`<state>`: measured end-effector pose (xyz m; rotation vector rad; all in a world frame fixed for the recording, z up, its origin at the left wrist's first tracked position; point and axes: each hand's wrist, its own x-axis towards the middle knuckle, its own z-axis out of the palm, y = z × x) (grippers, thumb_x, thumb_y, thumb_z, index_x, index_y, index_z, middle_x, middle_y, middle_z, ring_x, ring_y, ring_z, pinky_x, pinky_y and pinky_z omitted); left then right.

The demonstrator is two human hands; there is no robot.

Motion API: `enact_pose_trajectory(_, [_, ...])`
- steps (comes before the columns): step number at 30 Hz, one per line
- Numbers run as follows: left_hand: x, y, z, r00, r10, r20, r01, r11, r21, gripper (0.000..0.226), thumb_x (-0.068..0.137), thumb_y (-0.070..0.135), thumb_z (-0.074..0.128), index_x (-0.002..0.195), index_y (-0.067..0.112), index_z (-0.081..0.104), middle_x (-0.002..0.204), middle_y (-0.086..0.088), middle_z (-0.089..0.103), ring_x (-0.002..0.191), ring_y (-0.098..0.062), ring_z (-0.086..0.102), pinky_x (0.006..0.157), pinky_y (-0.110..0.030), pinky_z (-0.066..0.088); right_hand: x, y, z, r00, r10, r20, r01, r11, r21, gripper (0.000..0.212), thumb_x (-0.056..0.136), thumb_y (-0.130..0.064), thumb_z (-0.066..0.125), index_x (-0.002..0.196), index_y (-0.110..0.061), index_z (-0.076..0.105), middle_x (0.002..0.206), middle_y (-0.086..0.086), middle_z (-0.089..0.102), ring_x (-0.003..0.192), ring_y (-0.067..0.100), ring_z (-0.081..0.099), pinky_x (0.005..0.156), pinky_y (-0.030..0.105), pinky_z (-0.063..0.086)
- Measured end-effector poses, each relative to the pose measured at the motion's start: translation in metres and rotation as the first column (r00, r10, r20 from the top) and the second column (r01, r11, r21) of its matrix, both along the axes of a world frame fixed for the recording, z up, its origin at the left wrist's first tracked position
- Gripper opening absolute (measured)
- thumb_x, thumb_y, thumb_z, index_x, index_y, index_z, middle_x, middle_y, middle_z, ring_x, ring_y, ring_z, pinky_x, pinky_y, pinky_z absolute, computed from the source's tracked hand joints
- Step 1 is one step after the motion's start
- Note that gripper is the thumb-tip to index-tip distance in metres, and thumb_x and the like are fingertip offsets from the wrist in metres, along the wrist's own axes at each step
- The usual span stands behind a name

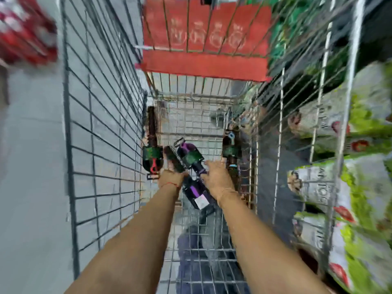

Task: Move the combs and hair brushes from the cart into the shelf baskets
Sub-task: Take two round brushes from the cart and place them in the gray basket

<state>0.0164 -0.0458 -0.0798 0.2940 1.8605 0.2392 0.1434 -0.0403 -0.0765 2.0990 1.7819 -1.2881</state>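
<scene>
cart (101,132): you see grey wire in a grid
flap (203,62): red, with faint pale symbols
brushes (191,158): black, with your purple and green accents
left brush (151,145): dark, green card, red handle
bags (360,187): white and leafy green with red spots
wrist thread (169,184): red

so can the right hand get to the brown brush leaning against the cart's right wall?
Probably yes. The right hand is open, right beside the brown brush with the green card sleeve, and nothing lies between them. The wire cart is open on top.
</scene>
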Motion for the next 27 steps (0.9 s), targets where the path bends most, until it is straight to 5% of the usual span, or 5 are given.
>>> enact_pose_trajectory(2, [0.012,-0.005,-0.014,0.997,0.078,-0.02,-0.076,0.995,0.064,0.038,0.079,0.014,0.07,0.107,-0.007,0.055,0.123,-0.025,0.061,0.097,-0.022,0.059,0.061,-0.016,0.047,-0.003,-0.012,-0.014,0.995,0.083,0.051,-0.085,0.996,0.041,0.04,0.086,-0.016,0.056,0.124,-0.011,0.047,0.124,0.013,0.055,0.116,0.03,0.05,0.098,0.039,0.043])
enact_pose_trajectory(8, [0.015,-0.001,-0.017,0.977,0.081,-0.199,-0.058,0.991,0.118,0.051,0.069,0.013,0.07,0.115,-0.001,0.053,0.113,-0.021,0.067,0.101,-0.033,0.065,0.089,-0.038,0.054,0.003,-0.008,-0.017,0.969,-0.218,-0.114,0.22,0.975,0.012,0.036,0.074,-0.02,0.069,0.107,-0.01,0.062,0.106,0.01,0.057,0.096,0.023,0.054,0.086,0.029,0.045])
enact_pose_trajectory(14, [0.005,0.034,0.011,0.984,0.029,-0.174,0.022,0.958,0.285,0.052,0.07,0.018,0.073,0.119,0.006,0.058,0.106,-0.015,0.069,0.086,-0.024,0.061,0.083,-0.03,0.051,0.018,0.017,0.005,0.615,-0.746,-0.256,0.743,0.657,-0.131,0.036,0.069,-0.022,0.076,0.098,-0.006,0.064,0.092,0.007,0.064,0.082,0.021,0.058,0.07,0.026,0.047])
enact_pose_trajectory(22, [0.0,0.063,0.029,0.97,-0.037,-0.241,0.087,0.976,0.199,0.084,0.067,0.033,0.08,0.131,0.0,0.036,0.134,-0.021,0.053,0.122,-0.034,0.052,0.103,-0.038,0.042,0.017,0.032,0.026,0.848,-0.511,-0.143,0.521,0.853,0.037,0.054,0.07,-0.024,0.074,0.112,-0.019,0.039,0.101,0.011,0.06,0.08,0.026,0.057,0.068,0.031,0.047])
enact_pose_trajectory(27, [-0.005,0.036,0.013,0.901,-0.303,-0.311,0.356,0.926,0.128,0.053,0.081,0.008,0.064,0.129,0.006,0.04,0.123,-0.025,0.059,0.114,-0.039,0.057,0.095,-0.04,0.046,0.017,0.001,0.013,0.921,-0.381,-0.08,0.382,0.924,-0.003,0.053,0.073,-0.014,0.074,0.114,-0.007,0.042,0.12,0.016,0.052,0.092,0.022,0.049,0.081,0.026,0.041])
